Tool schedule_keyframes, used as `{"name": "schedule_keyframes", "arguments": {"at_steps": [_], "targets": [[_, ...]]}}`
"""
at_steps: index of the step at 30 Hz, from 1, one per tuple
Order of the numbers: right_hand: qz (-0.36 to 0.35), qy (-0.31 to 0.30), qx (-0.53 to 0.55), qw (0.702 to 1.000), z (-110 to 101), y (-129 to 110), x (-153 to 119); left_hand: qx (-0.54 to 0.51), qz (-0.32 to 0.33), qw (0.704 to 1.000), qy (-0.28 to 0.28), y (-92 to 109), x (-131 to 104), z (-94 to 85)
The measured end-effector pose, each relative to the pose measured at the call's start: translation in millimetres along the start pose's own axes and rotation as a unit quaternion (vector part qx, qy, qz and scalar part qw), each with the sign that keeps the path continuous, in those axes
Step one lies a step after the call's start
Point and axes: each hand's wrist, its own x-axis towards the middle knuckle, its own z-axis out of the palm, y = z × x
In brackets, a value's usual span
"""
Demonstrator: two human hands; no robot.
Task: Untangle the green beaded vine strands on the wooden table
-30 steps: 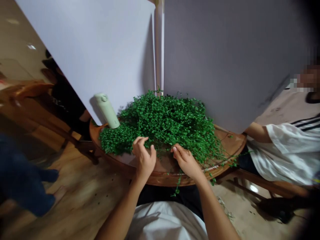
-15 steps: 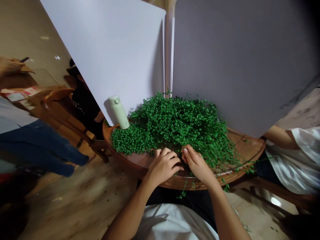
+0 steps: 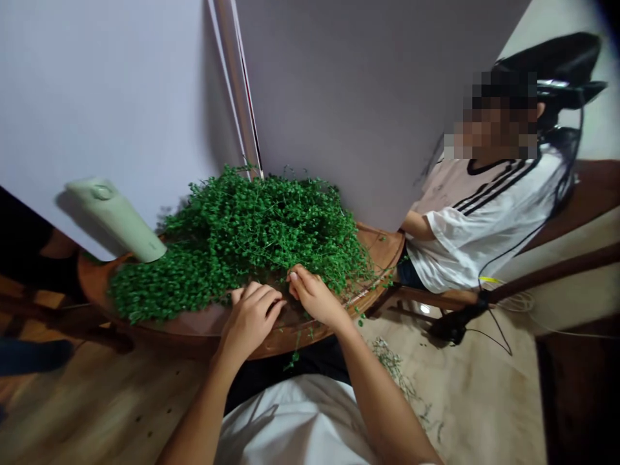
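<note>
A large heap of leafy green sprigs (image 3: 271, 223) covers much of the round wooden table (image 3: 382, 248). At its near edge my left hand (image 3: 254, 316) is bent palm down over the tabletop, fingers curved and slightly apart, with nothing visible in them. Just to its right, my right hand (image 3: 312, 294) has its thumb and fingers pinched together in front of the sprigs; whatever they hold is too small to make out. A few loose stems hang over the table's front edge below the hands.
A pale green bottle (image 3: 123, 219) leans on the left of the heap. Two tall grey panels (image 3: 339, 97) stand behind it. At the right sits a person in a white shirt (image 3: 489, 213). Dry stems (image 3: 394, 368) lie on the floor.
The view has swung to the right, bringing the seated person into sight and shifting the table leftward. Both hands stay at the heap's near edge, little changed.
</note>
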Motion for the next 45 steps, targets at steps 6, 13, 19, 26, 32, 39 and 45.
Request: {"name": "schedule_keyframes", "arguments": {"at_steps": [6,13,19,26,32,39,45], "targets": [[0.001,-0.022,0.107,0.994,-2,6,0,0.012,-0.044,0.998,0.046,0,0,-0.8],[0.008,-0.022,0.194,0.981,1,11,3,-0.004,-0.05,0.999,-0.011,13,1,-1.9],[-0.004,-0.009,0.174,0.985,-3,11,3,0.006,-0.07,0.996,-0.056,22,9,8.0],[-0.02,0.001,0.133,0.991,-3,14,1,-0.054,-0.072,0.994,-0.061,15,9,8.9],[-0.01,0.002,0.105,0.994,0,15,1,-0.112,-0.075,0.99,-0.033,19,9,5.9],[-0.008,0.019,0.066,0.998,0,14,2,-0.146,-0.136,0.973,0.112,-1,8,-13.6],[-0.003,0.023,0.085,0.996,-1,18,2,-0.12,-0.183,0.958,0.186,-48,-5,-45.3]]}}
